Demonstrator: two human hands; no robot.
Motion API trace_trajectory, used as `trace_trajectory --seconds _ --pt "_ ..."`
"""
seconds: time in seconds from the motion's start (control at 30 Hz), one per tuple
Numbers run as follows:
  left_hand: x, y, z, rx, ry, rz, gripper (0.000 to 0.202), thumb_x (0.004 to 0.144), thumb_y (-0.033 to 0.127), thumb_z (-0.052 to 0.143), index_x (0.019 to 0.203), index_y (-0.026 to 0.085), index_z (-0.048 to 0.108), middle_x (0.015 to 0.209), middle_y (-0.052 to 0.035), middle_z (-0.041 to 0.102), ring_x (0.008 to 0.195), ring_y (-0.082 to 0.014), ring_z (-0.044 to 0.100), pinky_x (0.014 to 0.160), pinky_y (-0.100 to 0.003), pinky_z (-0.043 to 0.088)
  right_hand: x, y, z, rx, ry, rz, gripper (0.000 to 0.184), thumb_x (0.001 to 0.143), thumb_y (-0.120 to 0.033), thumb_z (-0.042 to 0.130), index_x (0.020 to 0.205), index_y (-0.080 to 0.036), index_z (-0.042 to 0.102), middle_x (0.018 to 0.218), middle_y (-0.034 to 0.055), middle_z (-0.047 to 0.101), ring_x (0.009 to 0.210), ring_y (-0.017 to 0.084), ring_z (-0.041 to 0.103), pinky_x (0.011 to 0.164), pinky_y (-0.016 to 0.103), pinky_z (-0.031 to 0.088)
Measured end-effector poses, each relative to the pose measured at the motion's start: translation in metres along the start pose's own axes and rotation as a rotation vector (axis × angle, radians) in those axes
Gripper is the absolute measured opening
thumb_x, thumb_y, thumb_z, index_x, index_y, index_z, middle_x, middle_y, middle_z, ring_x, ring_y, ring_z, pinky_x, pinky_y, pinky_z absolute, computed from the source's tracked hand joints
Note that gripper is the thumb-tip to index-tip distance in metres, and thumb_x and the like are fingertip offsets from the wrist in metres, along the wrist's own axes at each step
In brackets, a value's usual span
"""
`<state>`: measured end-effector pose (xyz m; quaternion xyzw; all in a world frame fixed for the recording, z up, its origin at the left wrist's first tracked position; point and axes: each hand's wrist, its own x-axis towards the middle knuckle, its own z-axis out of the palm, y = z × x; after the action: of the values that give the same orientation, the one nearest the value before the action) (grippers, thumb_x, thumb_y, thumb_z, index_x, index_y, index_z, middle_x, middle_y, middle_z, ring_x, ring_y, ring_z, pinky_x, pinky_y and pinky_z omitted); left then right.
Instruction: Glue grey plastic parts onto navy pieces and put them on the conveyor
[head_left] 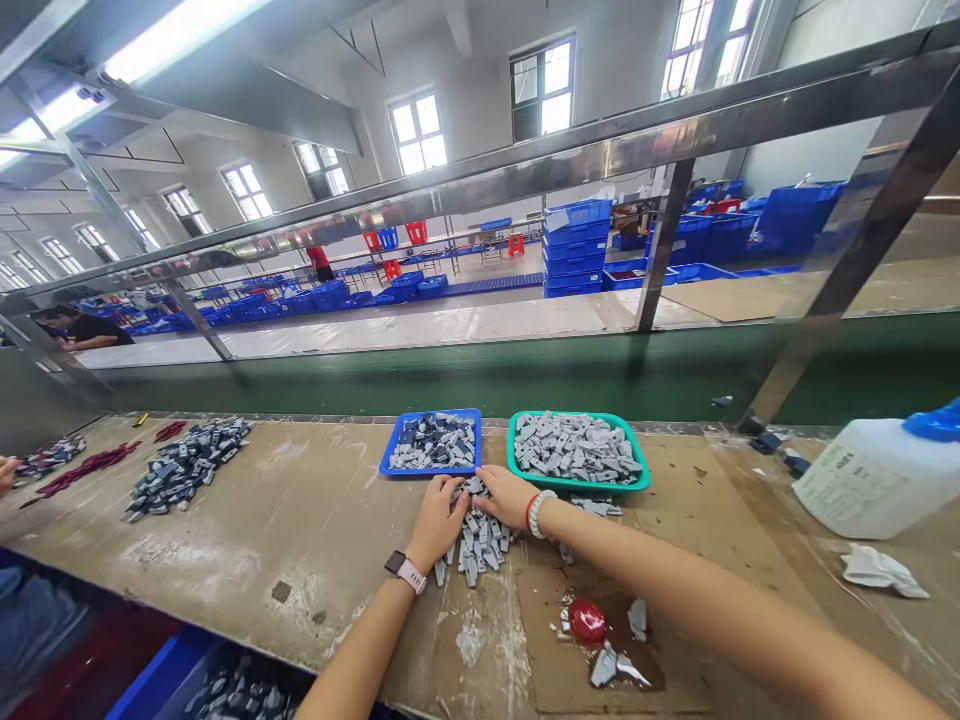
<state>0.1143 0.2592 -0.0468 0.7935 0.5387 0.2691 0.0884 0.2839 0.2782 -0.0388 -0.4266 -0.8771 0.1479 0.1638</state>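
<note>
"Grey parts (pixel 486 548) are the central item. State their location."

"Location: on the bench (pixel 322 560), in a loose heap just in front of the blue tray (pixel 429 471) and the green tray (pixel 637 484), nearest the gap between them."

"Specify the state of each hand."

"Left hand (pixel 437 525): fingers bent, touching the far end of the heap. Right hand (pixel 506 497): laid over the same end, opposite the left. Neither is clenched into a fist. Whether either grips a part cannot be told; the fingers hide the contact."

"Identify the items on the wrists."

"Left: watch (pixel 405 571). Right: white beads (pixel 539 514) with a red cord beside them."

"List the tray contents."

"Blue tray: dark and light pieces, mixed. Green tray: light grey pieces, heaped."

"Continue outward across the bench."

"Left side: a dark pile (pixel 187 465), then maroon strips (pixel 90 470). Near side, below the right forearm: a red dome (pixel 588 621) with pale scraps around it. Right side: a white bottle (pixel 874 482) with a blue cap, tilted in view, and a crumpled tissue (pixel 883 571) in front of it."

"And beyond the bench?"

"A green panel (pixel 450 378) runs along the far edge under a metal rail (pixel 517 170). Behind these: stacked blue crates (pixel 576 255). At far left, a co-worker (pixel 97 328) in a dark top leans over a surface."
</note>
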Motion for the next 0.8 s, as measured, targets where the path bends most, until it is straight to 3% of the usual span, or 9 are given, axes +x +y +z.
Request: trace_trajectory --seconds 0.23,0.47,0.57,0.67,0.8 --pt "-0.001 0.023 0.006 -0.179 -0.121 0.079 0.027 0.086 0.020 0.036 0.110 0.027 0.047 0.119 -0.0026 0.049 0.111 -0.0160 0.044 0.097 -0.035 0.038 -0.034 0.011 -0.006 0.027 0.035 -0.079 0.031 0.083 -0.027 0.049 0.111 -0.012 0.052 0.106 0.0109 0.051 0.102 0.017 0.048 0.091 0.032 0.039" --pt "0.021 0.055 0.025 -0.253 -0.226 0.121 0.024 0.087 0.021 0.033 0.104 0.018 0.050 0.107 -0.0051 0.055 0.102 -0.0144 0.050 0.092 -0.029 0.041 -0.070 0.031 -0.023 0.017 0.068 -0.089 0.027 0.086 -0.014 0.038 0.106 -0.014 0.056 0.112 0.0099 0.051 0.108 0.017 0.046 0.094 0.034 0.039" --pt "0.025 0.061 0.012 -0.254 -0.272 0.147 0.028 0.089 0.025 0.030 0.109 0.019 0.048 0.113 -0.0045 0.053 0.107 -0.0130 0.047 0.096 -0.028 0.037 -0.095 0.038 -0.041 0.023 0.101 -0.050 0.029 0.085 -0.013 0.036 0.106 -0.016 0.056 0.112 0.0076 0.052 0.104 0.016 0.049 0.091 0.032 0.042" --pt "0.009 0.054 -0.017 -0.218 -0.323 0.163 0.034 0.089 0.034 0.034 0.119 0.022 0.043 0.129 -0.0039 0.041 0.120 -0.0152 0.035 0.104 -0.031 0.027 -0.132 0.039 -0.062 0.022 0.167 0.040 0.029 0.086 -0.014 0.034 0.102 -0.018 0.057 0.106 0.0072 0.055 0.098 0.016 0.052 0.087 0.033 0.044" --pt "-0.031 0.034 -0.042 -0.125 -0.405 0.160 0.073 0.071 0.050 0.058 0.133 0.028 0.025 0.142 -0.0036 0.019 0.130 -0.0250 0.015 0.107 -0.041 0.018 -0.185 0.031 -0.074 0.033 0.216 0.160 0.028 0.087 -0.016 0.032 0.095 -0.023 0.059 0.097 0.0065 0.058 0.091 0.015 0.054 0.081 0.031 0.047"
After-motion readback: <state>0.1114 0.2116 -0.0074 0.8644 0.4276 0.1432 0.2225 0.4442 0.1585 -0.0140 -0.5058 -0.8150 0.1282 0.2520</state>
